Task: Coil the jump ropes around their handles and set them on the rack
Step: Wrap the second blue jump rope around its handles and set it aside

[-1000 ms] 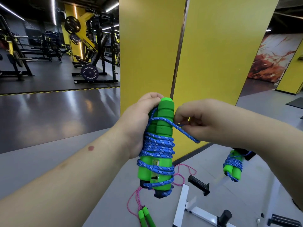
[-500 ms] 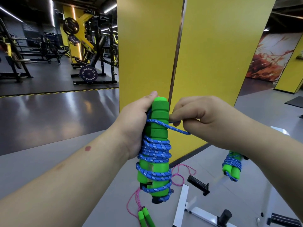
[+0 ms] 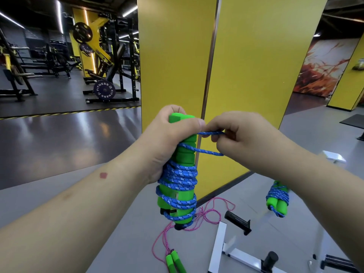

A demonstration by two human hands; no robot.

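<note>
In front of the yellow pillar (image 3: 177, 56), the left hand (image 3: 169, 142) gripped the upright pair of green handles (image 3: 184, 154), its thumb now folded across their top where a second earlier it lay behind them; the right hand (image 3: 236, 138) pinched the last loop of blue rope (image 3: 181, 180), which had shortened and risen to the upper end of the handles; judged, the coil was nearly complete and only the tail remained to be tucked. Below right, a second, coiled blue rope (image 3: 277, 198) hung on the white rack (image 3: 218, 247), partly hidden by the right forearm; a pink rope (image 3: 197, 217) lay uncoiled on the floor (image 3: 126, 233) beside the rack; nothing visibly blocked the way to the black pegs (image 3: 238, 221).
</note>
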